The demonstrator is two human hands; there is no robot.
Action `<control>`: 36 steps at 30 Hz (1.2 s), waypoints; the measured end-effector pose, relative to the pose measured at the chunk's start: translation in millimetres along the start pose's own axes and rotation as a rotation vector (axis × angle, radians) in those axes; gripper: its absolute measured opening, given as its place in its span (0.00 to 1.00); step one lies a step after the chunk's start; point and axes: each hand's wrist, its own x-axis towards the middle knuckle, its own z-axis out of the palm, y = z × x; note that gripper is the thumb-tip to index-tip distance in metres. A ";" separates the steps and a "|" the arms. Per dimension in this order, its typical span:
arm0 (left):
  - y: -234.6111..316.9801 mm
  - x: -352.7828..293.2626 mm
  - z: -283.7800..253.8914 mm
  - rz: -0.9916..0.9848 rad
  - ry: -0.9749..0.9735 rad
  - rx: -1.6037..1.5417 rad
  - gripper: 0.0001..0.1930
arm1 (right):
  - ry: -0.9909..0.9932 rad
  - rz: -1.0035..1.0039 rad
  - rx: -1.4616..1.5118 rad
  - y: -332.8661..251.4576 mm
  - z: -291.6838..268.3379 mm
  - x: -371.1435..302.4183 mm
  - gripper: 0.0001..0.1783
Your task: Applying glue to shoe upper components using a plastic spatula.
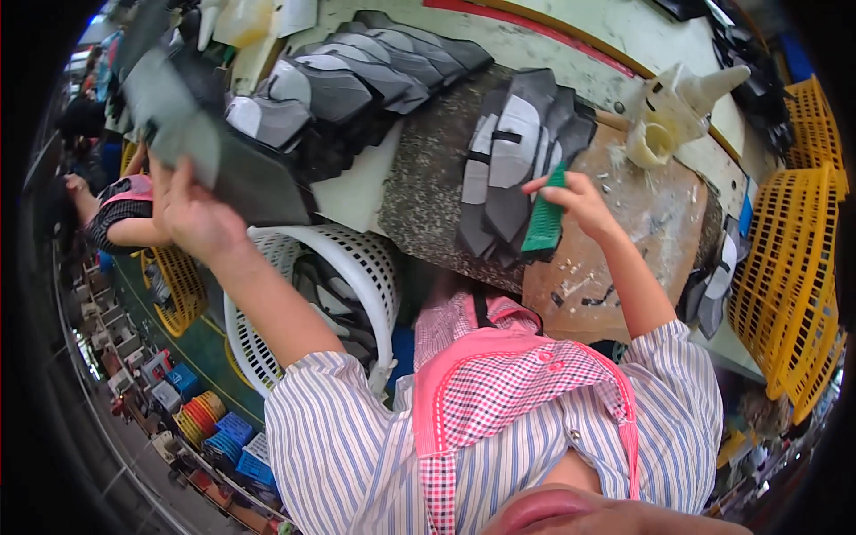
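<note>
My left hand (198,214) is raised at the left, its fingers closed at the lower end of a flat grey piece (174,111) smeared by motion. Beyond that hand, a dark grey sheet (259,183) hangs over the bench edge. In my right hand (578,201), a green ridged strip (544,217) is pinched between thumb and fingers. The strip lies against a small stack of grey and black cut pieces (513,134) with pale patches, which look like shoe parts. A long overlapping row of similar pieces (348,76) lies farther left on the bench.
A yellowed glue bottle (675,111) stands on a stained brown board (615,241) at the right. Below the bench's left side, a white basket (379,272) holds more pieces. Yellow baskets (789,267) lean at the far right. Another person (129,209) works at far left.
</note>
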 end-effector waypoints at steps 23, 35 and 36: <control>-167.0 -218.6 68.1 0.004 -0.874 0.872 0.26 | 1.136 -0.384 -0.412 39.4 -177.3 -67.8 0.10; -182.2 -193.7 99.2 -0.353 -0.741 0.951 0.28 | 0.834 -0.484 0.176 11.0 -88.3 -20.2 0.06; -198.4 -192.0 91.0 -0.464 -0.712 0.832 0.19 | 0.826 -0.512 0.191 8.3 -87.7 -16.9 0.06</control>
